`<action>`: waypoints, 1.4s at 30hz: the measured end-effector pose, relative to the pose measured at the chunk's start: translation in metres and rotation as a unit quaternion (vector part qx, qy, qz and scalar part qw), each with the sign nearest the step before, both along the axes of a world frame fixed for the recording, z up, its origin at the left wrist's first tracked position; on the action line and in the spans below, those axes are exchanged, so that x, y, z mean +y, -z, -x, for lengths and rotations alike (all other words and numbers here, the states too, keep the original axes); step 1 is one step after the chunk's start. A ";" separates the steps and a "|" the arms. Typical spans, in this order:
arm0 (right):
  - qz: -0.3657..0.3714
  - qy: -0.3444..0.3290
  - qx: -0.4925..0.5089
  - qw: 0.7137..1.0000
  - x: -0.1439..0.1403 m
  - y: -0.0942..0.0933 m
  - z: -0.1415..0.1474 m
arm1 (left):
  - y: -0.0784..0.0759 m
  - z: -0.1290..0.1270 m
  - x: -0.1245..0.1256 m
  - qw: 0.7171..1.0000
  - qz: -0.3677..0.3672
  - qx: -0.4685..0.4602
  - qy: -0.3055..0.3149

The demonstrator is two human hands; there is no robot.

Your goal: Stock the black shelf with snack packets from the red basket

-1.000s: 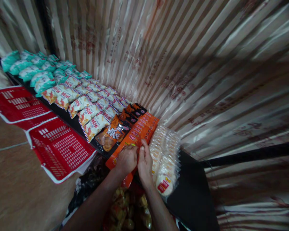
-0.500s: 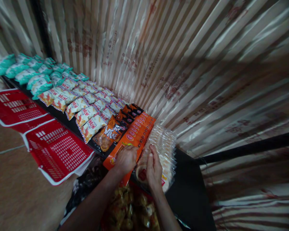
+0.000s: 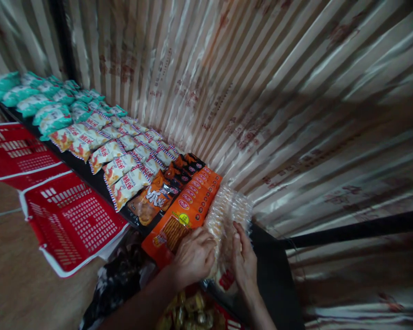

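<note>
My left hand (image 3: 195, 256) has its fingers curled in against the left edge of several overlapping clear plastic packs (image 3: 223, 224). Whether it pinches one of them is hidden. My right hand (image 3: 245, 260) lies along the right side of the same packs, fingers stretched out. Round pale items with a red patch show through the plastic between the two hands. Just left of my left hand is a row of overlapping orange snack packets (image 3: 189, 201), the front one picturing brown sticks. Beside that row lie black-and-orange snack bags (image 3: 153, 197).
White snack bags (image 3: 127, 181) and teal bags (image 3: 53, 119) line the black shelf (image 3: 275, 279) farther left. Red baskets (image 3: 75, 220) hang along its front edge. Gold-wrapped pieces (image 3: 189, 311) sit below my arms. A pleated printed curtain (image 3: 206, 78) stands behind, with a dark bar (image 3: 351, 233) at right.
My left hand has moved right, off the front orange packet to the clear packs' left edge. My right hand has shifted right to their outer side. The view has moved slightly.
</note>
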State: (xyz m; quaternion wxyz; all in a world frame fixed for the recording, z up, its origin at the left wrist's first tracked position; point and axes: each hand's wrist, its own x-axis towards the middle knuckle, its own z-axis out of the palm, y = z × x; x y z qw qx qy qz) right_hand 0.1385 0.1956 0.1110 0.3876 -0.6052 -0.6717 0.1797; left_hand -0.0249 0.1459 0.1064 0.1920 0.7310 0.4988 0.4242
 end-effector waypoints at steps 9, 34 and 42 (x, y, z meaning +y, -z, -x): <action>-0.107 -0.070 -0.149 0.980 0.128 -0.021 -0.010 | 0.000 -0.001 0.007 0.999 0.022 -0.021 0.029; 0.033 -0.131 -0.583 0.801 0.246 -0.025 0.044 | 0.013 -0.007 0.015 0.996 0.064 -0.008 0.058; 0.019 -0.134 -0.559 0.818 0.251 -0.015 0.035 | 0.012 -0.006 0.016 0.996 0.066 -0.008 0.058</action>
